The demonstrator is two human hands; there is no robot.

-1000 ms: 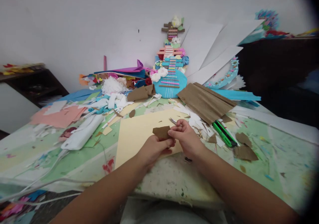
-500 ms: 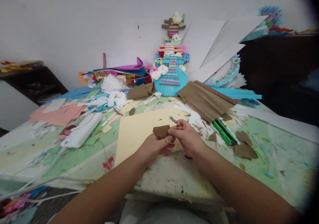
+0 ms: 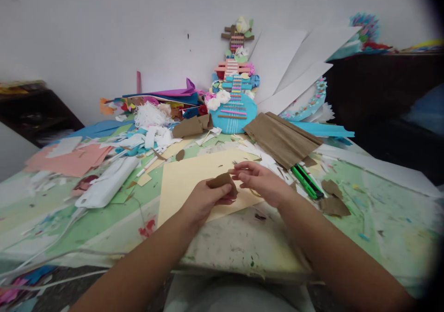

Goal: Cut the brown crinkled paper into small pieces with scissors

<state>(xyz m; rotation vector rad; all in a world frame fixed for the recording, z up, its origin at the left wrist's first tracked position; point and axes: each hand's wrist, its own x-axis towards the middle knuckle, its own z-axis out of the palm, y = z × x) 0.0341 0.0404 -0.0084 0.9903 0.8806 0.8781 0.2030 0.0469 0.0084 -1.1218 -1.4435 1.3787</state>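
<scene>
My left hand [image 3: 204, 198] pinches a small piece of brown crepe paper [image 3: 222, 181] between thumb and fingers, just above a cream sheet of card [image 3: 180, 177]. Beside it, my right hand [image 3: 262, 180] has its fingers loosely stretched and apart, close to the paper's right edge; nothing shows in its grasp. Under the right hand lie scissors, mostly hidden; a gold-coloured handle loop [image 3: 255, 193] peeks out below the fingers.
A folded brown paper sheet [image 3: 282, 138] and a green box cutter [image 3: 307, 182] lie to the right, near brown scraps [image 3: 333, 205]. Leftward are a white power strip [image 3: 108, 182] and pink paper [image 3: 69, 160]. A paper-decorated guitar shape [image 3: 234, 113] leans on the wall behind.
My right hand has let go of the brown paper and drawn slightly right, its fingers opening. The left hand keeps the paper, now tilted differently. The view has shifted a little.
</scene>
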